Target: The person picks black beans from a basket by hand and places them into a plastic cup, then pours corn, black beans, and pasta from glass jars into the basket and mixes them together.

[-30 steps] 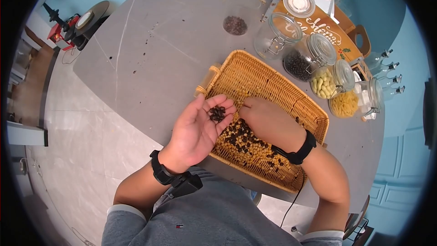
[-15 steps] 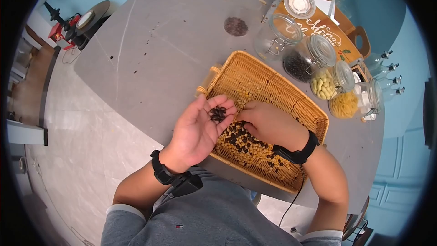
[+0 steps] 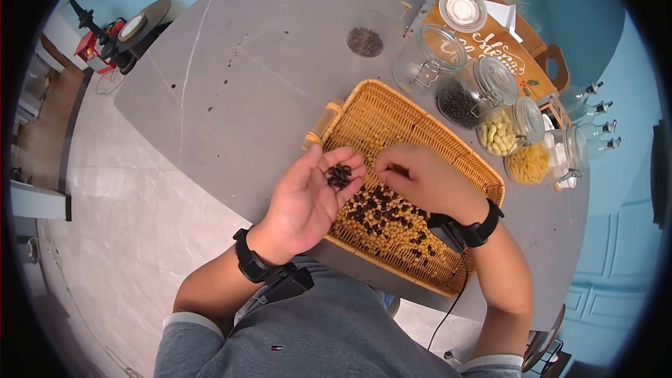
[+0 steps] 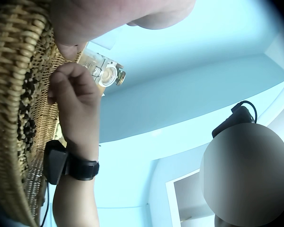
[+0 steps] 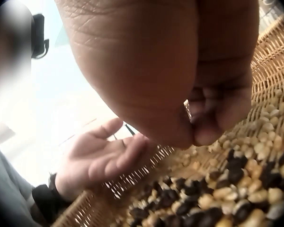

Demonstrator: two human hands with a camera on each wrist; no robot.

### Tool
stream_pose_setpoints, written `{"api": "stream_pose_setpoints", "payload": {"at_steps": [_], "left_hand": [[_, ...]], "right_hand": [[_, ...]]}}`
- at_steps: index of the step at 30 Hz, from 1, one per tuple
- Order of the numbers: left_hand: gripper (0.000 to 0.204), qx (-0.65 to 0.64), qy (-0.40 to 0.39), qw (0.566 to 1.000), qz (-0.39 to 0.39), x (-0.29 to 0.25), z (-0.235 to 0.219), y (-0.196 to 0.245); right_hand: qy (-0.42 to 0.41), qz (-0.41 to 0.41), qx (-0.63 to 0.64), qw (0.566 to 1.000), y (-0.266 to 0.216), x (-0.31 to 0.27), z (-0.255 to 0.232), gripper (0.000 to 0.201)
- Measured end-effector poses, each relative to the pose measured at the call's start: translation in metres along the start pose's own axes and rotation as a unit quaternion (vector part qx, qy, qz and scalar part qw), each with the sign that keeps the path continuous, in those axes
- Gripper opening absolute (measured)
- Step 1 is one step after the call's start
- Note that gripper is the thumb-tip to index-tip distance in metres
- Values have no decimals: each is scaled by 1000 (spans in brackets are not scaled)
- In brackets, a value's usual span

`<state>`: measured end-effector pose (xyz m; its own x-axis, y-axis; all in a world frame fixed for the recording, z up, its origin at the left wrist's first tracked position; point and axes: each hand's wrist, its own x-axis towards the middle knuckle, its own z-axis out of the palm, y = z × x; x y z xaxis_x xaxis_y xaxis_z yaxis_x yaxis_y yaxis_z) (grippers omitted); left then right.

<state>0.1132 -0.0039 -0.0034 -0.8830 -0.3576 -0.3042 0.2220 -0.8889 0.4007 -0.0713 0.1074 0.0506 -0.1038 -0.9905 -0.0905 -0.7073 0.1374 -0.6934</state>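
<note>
My left hand is held palm up over the near left side of a rectangular wicker basket, with a small pile of dark beans on its fingers. My right hand hovers above the basket's middle, thumb and fingertips curled together. In the right wrist view the thumb meets the curled fingers; I cannot tell whether anything is pinched there. Pale yellow kernels mixed with dark beans cover the basket floor below both hands.
Glass jars stand beyond the basket: one of black beans, one of yellow-green pieces, one of pasta. A clear cup with dark beans stands farther back. Stray bits dot the grey table. A wooden crate sits behind the jars.
My right hand has lifted out of the kernels and shifted slightly right, its fingers curled. The left hand stays nearly still with its dark beans.
</note>
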Motion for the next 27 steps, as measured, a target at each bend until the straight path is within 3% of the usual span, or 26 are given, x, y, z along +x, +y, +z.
{"api": "stream_pose_setpoints", "payload": {"at_steps": [1, 3, 4, 7, 9, 10, 12, 15, 22, 25, 27], "left_hand": [[55, 4, -7, 1000, -3, 1, 0, 0], [52, 1, -14, 1000, -16, 1, 2, 0], [48, -2, -20, 999, -26, 1, 3, 1], [48, -11, -14, 999, -41, 0, 7, 4], [51, -3, -19, 999, -37, 1, 1, 2], [55, 7, -26, 999, -35, 2, -1, 2], [55, 9, -21, 999, -31, 2, -1, 1], [50, -1, -17, 999, -30, 2, 2, 1], [46, -17, -11, 999, -34, 1, 4, 3], [45, -15, -13, 999, -34, 1, 4, 3], [46, -6, -14, 999, -32, 1, 4, 3]], "right_hand": [[1, 1, 1, 1000, -7, 0, -1, 10], [40, -8, 170, 985, -20, 2, 0, 12], [41, -7, 170, 985, -24, 2, 0, 12], [46, -40, 132, 989, -26, 2, -2, 13], [18, -21, 4, 1000, -16, -3, -7, 16], [18, -21, 4, 1000, -9, -6, -3, 16], [-7, -54, -118, 992, 3, -13, 8, 17], [-33, -38, -167, 985, 5, -17, 19, 11], [-59, -26, -192, 979, 7, -16, 18, 10], [-26, -11, -168, 985, 13, -16, 13, 12], [41, -49, -87, 994, 18, -15, 8, 12]]}}
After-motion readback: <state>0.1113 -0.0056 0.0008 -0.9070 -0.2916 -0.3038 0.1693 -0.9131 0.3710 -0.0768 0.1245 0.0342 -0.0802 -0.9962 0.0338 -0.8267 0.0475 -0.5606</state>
